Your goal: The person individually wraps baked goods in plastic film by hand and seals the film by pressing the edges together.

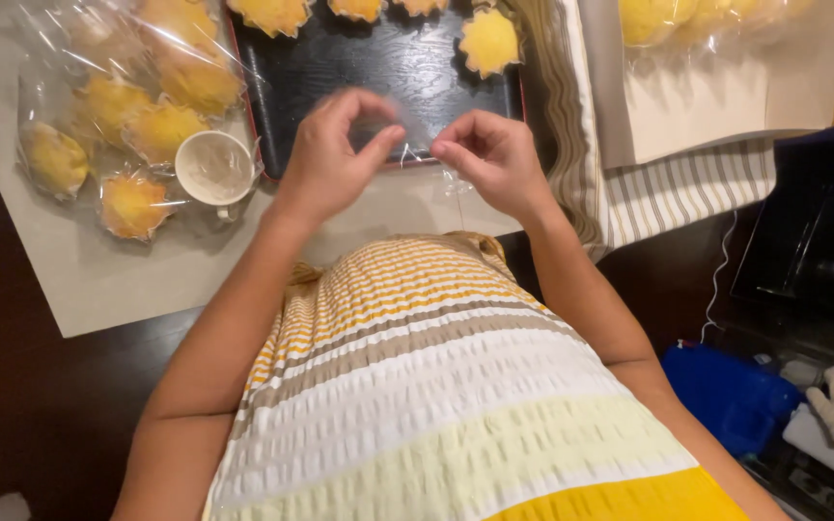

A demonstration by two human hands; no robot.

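Left hand [332, 152] and right hand [490, 154] at frame centre, both pinching clear plastic bag [415, 133] between thumb and fingertips, stretched between them. Just behind: black tray [359, 68] with unwrapped yellow cakes [489, 41] along upper edge. Upper left: bagged cakes [137, 116] piled on grey paper [98, 280], white cup [214, 168] beside them. Upper right: striped cloth [668, 193] over dark desk [12, 386].

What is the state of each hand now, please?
Left hand: pinched shut on the clear plastic bag.
Right hand: pinched shut on the same bag.
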